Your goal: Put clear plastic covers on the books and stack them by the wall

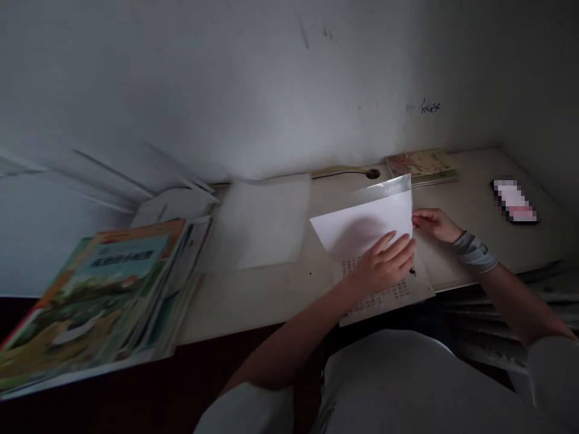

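A book [384,295] with a printed page lies at the desk's front edge. Over its upper part is a white sheet [353,226], with a shiny, clear-looking strip [389,188] along the far edge. My left hand [389,263] rests across the sheet and the printed page, fingers stretched out. At the sheet's right edge, the thumb and fingers of my right hand [436,225] are pinched together. Whether they grip the sheet or the clear strip is hard to make out. A grey band is around my right wrist.
A pale translucent sheet [266,223] lies left of the book. Further left stands a stack of books [99,289]. Against the wall are a thin book [423,166] and a cable hole [373,173]. A phone [514,201] lies on the right of the desk [253,301].
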A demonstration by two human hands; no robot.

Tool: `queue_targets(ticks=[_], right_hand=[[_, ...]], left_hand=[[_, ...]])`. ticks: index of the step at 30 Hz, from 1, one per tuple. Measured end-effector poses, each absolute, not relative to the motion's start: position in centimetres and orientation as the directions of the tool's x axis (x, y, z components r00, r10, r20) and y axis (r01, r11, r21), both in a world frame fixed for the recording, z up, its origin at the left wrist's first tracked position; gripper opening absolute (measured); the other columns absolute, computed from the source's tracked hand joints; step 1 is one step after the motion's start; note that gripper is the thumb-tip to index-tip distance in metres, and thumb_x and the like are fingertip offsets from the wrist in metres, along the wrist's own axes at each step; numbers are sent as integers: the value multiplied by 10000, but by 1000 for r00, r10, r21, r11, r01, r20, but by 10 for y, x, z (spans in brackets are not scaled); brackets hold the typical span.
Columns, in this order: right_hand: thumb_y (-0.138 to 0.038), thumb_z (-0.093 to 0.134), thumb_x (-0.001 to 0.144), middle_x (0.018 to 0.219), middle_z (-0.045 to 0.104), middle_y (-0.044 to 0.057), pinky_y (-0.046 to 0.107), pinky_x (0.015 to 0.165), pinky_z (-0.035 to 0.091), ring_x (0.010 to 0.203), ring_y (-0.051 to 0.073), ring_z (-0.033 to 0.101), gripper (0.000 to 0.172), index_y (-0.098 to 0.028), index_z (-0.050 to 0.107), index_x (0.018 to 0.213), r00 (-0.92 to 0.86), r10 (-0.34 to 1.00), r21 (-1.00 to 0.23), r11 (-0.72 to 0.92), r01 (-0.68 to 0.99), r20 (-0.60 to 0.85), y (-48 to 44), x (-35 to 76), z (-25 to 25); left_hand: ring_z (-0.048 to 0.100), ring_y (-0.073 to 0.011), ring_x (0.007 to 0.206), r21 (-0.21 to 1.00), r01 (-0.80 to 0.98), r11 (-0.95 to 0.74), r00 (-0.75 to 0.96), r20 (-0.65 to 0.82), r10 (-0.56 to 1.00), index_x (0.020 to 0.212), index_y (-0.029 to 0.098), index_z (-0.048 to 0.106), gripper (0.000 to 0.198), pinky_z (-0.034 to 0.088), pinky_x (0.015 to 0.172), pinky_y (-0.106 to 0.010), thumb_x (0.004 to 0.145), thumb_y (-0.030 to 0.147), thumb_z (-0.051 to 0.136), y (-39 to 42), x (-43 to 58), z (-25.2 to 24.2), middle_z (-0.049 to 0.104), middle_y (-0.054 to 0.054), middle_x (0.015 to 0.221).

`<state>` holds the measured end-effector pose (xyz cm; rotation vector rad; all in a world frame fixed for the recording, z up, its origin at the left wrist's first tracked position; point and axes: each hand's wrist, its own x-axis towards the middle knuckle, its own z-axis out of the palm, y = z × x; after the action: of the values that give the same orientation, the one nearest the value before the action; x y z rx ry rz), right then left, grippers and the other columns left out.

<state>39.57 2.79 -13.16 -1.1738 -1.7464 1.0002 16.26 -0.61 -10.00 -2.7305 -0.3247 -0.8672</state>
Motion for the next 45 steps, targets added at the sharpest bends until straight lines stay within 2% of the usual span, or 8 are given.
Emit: queue_targets(ticks=[6,21,27,30,33,36,40,45], right_hand=[[-401,574,775,745,648,17,303,701,469,684,141,567,253,-164,662,789,-331,927,-915,279,291,178,34,397,-131],[-175,456,742,615,622,-8,235,599,419,596,129,543,206,-181,635,640,-373,879,-760,455,464,298,16,394,-135],[-178,487,752,778,686,33,301,695,492,732,181,630,209,-193,679,832,-377,885,-799,427,424,273,11,397,-139],[-210,579,747,1084,666,84,357,849,492,996,225,618,342,-207,639,1084,-427,870,-814,424,397,245,2,401,-140],[-292,670,734,1179,624,101,393,943,451,1088,238,577,424,-217,612,1148,-436,865,-806,435,401,250,-1,396,-139],[-402,626,782,966,696,77,374,832,508,887,213,640,269,-196,686,945,-357,912,-855,342,390,202,5,385,-142],[-510,605,765,779,713,40,345,694,534,718,196,640,353,-171,697,734,-231,969,-922,168,349,89,15,377,-149],[-544,616,741,722,703,33,358,683,532,708,208,637,389,-175,680,637,-131,989,-927,115,358,72,19,383,-149]], left_hand=[[576,-212,835,-303,249,-920,961,198,194,796,119,682,145,368,697,-337,827,96,542,16,218,-112,666,-100,825],[602,-210,831,-241,268,-933,945,257,204,825,94,651,217,431,699,-335,844,41,442,24,218,-95,635,-101,820],[583,-171,1034,76,168,-983,772,610,179,1032,276,628,252,427,936,-334,836,139,548,20,166,-115,631,-21,1081],[537,-226,1124,311,438,-843,228,869,439,984,292,628,311,372,1010,-415,706,177,709,17,116,-134,612,-27,1075],[442,-297,1242,713,467,-523,-150,646,748,1114,214,574,598,343,1031,-477,568,283,807,18,79,-146,557,-114,1207],[597,-254,1029,944,230,-236,52,231,972,1029,185,633,472,471,886,-394,614,371,757,24,63,-151,657,-100,1047],[615,-184,689,975,221,-1,168,-37,985,745,156,696,290,490,674,-310,633,423,709,37,63,-150,692,-38,745],[525,-133,572,950,299,-86,55,73,996,596,158,651,289,403,554,-251,630,440,705,44,74,-142,618,9,593]])
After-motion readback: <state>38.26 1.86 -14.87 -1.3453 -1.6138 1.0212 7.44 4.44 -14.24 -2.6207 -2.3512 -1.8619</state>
